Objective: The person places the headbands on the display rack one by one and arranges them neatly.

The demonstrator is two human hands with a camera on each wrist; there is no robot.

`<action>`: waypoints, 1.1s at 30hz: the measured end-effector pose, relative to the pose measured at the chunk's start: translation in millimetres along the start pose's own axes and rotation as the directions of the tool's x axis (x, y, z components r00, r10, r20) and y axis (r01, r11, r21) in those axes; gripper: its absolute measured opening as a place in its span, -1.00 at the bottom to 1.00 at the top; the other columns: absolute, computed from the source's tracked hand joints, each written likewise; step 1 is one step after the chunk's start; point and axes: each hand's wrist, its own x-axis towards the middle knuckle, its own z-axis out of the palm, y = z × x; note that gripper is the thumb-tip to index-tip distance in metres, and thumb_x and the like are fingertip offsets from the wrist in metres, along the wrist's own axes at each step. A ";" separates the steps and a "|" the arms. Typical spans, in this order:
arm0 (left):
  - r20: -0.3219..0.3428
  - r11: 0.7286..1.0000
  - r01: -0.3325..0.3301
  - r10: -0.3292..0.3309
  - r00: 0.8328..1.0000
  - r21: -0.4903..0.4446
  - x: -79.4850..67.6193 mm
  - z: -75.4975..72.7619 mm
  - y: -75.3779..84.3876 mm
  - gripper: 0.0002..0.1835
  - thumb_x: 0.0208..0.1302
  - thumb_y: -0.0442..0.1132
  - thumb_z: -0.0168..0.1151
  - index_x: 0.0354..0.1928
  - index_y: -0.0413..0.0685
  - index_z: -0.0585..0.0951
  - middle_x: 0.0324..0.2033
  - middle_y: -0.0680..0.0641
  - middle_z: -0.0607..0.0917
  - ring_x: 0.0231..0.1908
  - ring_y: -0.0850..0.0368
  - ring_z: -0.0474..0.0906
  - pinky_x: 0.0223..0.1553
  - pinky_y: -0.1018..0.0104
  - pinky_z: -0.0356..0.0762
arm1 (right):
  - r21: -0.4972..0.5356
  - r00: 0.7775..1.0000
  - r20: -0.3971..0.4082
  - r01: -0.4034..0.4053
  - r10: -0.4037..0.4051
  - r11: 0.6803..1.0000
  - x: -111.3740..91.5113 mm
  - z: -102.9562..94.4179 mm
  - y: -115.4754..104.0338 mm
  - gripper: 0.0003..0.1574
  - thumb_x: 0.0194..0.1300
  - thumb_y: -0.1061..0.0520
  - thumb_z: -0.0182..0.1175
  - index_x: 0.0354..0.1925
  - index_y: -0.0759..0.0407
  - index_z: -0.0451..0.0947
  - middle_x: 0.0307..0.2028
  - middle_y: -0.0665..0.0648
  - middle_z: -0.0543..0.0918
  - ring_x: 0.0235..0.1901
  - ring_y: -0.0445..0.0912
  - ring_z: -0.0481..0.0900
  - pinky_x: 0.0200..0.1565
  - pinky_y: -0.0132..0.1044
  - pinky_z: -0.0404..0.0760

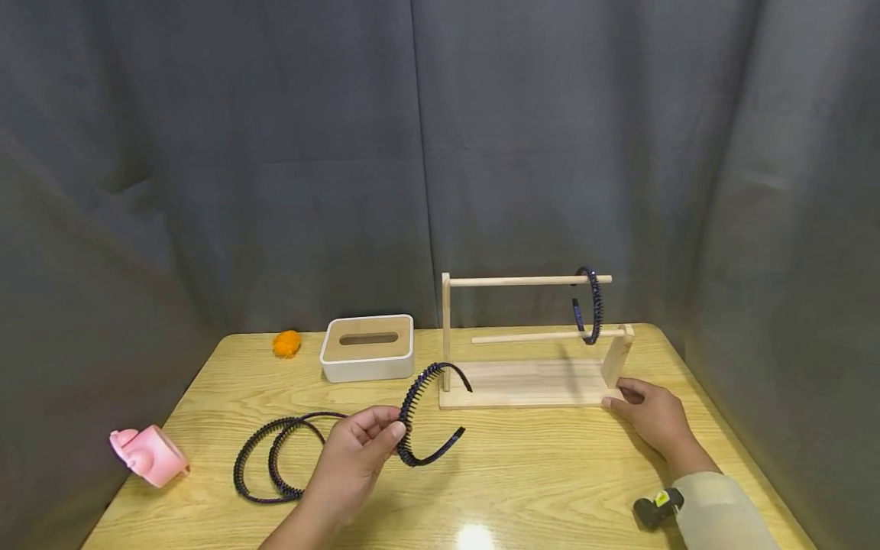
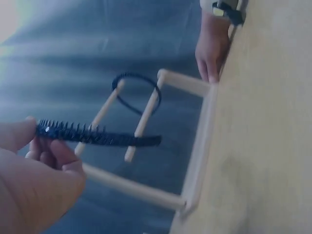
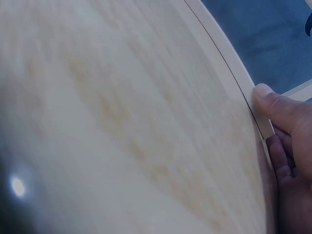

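In the head view my left hand (image 1: 357,454) pinches a dark, toothed headband (image 1: 412,399) between thumb and fingers, its open ends pointing right. The left wrist view shows this toothed band (image 2: 97,136) nearly level, in front of the rack's bars. A wooden rack (image 1: 522,393) with two horizontal rods stands at the right. Another dark headband (image 1: 596,305) hangs around the rods near their right end. My right hand (image 1: 653,420) grips the right front corner of the rack's base, with the thumb (image 3: 273,100) against the edge and the fingers curled beside it.
Two more dark headbands (image 1: 242,458) lie overlapping on the table (image 1: 550,481), left of my left hand. Behind them sit a white tissue box (image 1: 367,370) with a wooden lid and an orange fluffy ball (image 1: 286,344). A pink object (image 1: 154,456) is at the left edge. Grey curtains surround the table.
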 end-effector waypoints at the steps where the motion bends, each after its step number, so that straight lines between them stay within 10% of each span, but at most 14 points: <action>1: -0.019 0.999 -0.026 0.025 0.999 -0.024 1.5 8.5 0.8 -0.89 0.52 -0.49 0.28 -0.05 -0.19 0.69 -0.25 0.07 0.75 -0.20 0.30 0.67 -0.07 0.50 0.70 | -0.003 1.000 -0.002 0.003 -0.003 1.000 -0.1 -0.4 0.3 0.04 0.48 -0.39 0.37 0.54 0.29 0.44 0.36 0.44 0.63 0.41 0.47 0.51 0.35 0.42 0.49; 17: -0.051 0.979 -0.205 0.203 0.978 -0.024 66.4 135.7 41.7 -0.76 0.48 -0.34 0.42 0.06 -0.38 0.73 -0.27 0.07 0.76 -0.24 0.25 0.67 -0.11 0.46 0.70 | 0.005 1.000 -0.019 -0.004 0.005 1.000 -2.3 -3.4 5.4 0.04 0.48 -0.38 0.37 0.54 0.31 0.45 0.35 0.43 0.64 0.39 0.45 0.53 0.35 0.43 0.48; 33: -0.131 0.972 -0.233 0.234 0.963 0.020 121.2 181.1 72.1 -0.81 0.48 -0.20 0.48 0.00 -0.12 0.82 -0.22 0.02 0.78 -0.21 0.26 0.63 -0.20 0.46 0.63 | -0.009 1.000 -0.019 0.015 -0.015 1.000 -1.6 0.3 -0.9 -0.01 0.49 -0.33 0.39 0.54 0.29 0.46 0.36 0.43 0.64 0.41 0.46 0.51 0.36 0.44 0.46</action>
